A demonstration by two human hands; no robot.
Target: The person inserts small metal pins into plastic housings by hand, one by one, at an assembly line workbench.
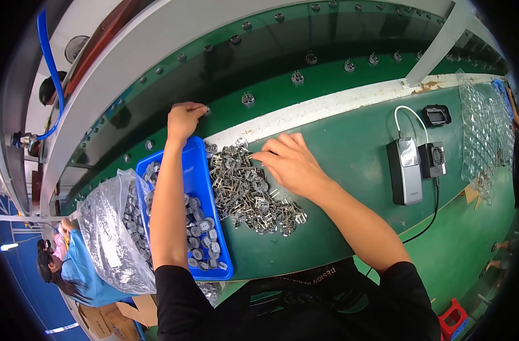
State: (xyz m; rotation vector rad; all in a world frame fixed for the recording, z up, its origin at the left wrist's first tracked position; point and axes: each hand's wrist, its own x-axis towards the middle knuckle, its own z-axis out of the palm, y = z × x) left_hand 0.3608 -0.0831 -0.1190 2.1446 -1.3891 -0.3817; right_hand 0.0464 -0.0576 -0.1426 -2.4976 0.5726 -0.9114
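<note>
My left hand reaches over the green conveyor belt, fingertips pinched on a small grey part with metal pins at the belt. My right hand is at the upper right edge of a loose pile of metal-pinned parts on the green table. Its thumb and forefinger are closed together by the pile; what they hold, if anything, is too small to make out. Under my left forearm stands a blue plastic tray with several grey rounded plastic pieces, partly hidden by the arm.
Pinned parts stand spaced along the belt, behind a white rail. A clear bag of grey pieces leans left of the tray. To the right are a grey-black power bank with cables and bubble wrap. A person in blue sits far left.
</note>
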